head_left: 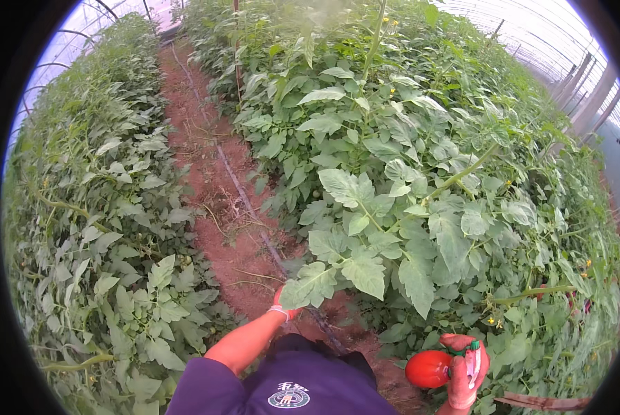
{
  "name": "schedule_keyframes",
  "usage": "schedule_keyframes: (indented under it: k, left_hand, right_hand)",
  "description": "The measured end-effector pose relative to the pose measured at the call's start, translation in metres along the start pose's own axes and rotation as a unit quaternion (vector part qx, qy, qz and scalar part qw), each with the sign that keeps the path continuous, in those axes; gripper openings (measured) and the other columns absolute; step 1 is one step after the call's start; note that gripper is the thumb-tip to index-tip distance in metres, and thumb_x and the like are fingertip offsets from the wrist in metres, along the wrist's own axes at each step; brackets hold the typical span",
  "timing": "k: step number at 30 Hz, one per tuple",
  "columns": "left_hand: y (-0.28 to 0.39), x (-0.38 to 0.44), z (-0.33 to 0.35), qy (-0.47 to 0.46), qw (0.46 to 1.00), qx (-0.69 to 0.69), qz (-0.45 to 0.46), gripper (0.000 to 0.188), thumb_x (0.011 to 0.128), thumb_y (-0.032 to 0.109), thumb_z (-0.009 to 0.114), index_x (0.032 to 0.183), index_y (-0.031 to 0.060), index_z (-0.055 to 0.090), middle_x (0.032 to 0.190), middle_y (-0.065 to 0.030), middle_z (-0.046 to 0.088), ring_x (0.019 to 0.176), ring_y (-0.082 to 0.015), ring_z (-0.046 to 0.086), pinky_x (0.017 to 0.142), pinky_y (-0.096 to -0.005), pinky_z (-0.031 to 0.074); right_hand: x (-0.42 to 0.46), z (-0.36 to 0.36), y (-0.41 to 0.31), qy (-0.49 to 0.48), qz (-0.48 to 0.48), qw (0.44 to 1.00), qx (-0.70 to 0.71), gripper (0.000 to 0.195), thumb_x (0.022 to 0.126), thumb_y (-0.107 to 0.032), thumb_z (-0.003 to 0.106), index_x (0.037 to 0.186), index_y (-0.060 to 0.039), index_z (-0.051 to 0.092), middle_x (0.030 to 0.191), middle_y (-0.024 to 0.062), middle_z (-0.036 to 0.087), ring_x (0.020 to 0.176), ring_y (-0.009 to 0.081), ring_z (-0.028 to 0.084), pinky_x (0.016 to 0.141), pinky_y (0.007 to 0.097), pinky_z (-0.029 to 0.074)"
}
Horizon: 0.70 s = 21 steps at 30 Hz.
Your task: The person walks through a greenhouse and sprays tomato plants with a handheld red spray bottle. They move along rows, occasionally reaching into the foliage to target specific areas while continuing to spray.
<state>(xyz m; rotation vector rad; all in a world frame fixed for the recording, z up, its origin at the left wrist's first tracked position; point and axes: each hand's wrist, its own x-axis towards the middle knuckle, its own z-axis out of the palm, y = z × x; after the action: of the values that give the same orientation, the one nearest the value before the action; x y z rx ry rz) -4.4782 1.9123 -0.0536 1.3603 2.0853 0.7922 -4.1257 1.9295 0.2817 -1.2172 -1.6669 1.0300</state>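
My right hand [464, 371], in what looks like a reddish work glove with a pale cuff, grips the head of a spray bottle [428, 369]. The bottle has a round red body and a green and white trigger head [473, 358], and it lies tilted with its body to the left. A broad tomato leaf [310, 285] covers most of my left hand [288, 313]; only a red gloved edge and a pale cuff show. Whether those fingers hold anything is hidden. More leaves of a tomato plant [364, 270] spread between my two hands.
Dense tomato rows stand on the left [108, 233] and right [445, 129], some bearing yellow flowers [491, 320]. Between them runs a reddish soil path [211, 218] with a thin irrigation hose [237, 187]. Greenhouse film [527, 31] arches overhead. A wooden stake [543, 401] lies lower right.
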Motion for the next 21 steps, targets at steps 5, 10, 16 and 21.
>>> schedule_keyframes:
  k: [5,10,16,21]
  left_hand:
    - [-0.08,0.073,-0.132,0.106,0.976,0.011,-0.192,0.013,0.078,0.015,0.06,0.082,0.0041,0.066,0.083,-0.0253,0.065,0.082,-0.0466,0.064,0.069,-0.0491,0.049]
    - [-0.079,0.135,-0.199,0.12,0.962,0.029,-0.244,0.023,0.079,0.021,0.068,0.095,0.0053,0.071,0.091,-0.0216,0.069,0.087,-0.0369,0.071,0.074,-0.0457,0.052]
    - [0.067,0.23,-0.29,0.138,0.99,-0.029,0.025,0.065,0.087,0.033,0.074,0.145,0.0084,0.054,0.142,-0.0172,0.059,0.123,-0.0289,0.064,0.101,-0.0381,0.052]
    - [0.278,0.331,-0.326,0.179,0.924,-0.133,0.312,0.041,0.103,0.023,0.062,0.141,0.0084,0.057,0.122,-0.0111,0.073,0.106,-0.023,0.071,0.094,-0.0329,0.054]
  right_hand:
    - [0.047,0.031,-0.034,-0.077,-0.063,0.994,0.038,0.032,0.075,-0.019,0.069,0.094,0.0046,0.063,0.092,0.0195,0.071,0.094,0.0337,0.07,0.087,0.0448,0.056]
    - [0.089,0.057,-0.047,-0.1,-0.146,0.983,0.057,0.032,0.061,0.004,0.06,0.093,0.0055,0.064,0.087,0.0206,0.072,0.089,0.0376,0.074,0.082,0.042,0.059]
    - [0.156,0.081,-0.064,-0.183,-0.232,0.954,0.057,0.033,0.061,0.006,0.062,0.094,0.0035,0.065,0.091,0.0206,0.073,0.09,0.0378,0.075,0.08,0.0398,0.06]
    - [0.21,0.083,-0.075,-0.193,-0.288,0.937,0.044,0.031,0.061,-0.001,0.069,0.091,-0.0016,0.066,0.091,0.0146,0.074,0.087,0.0365,0.075,0.079,0.0422,0.061]
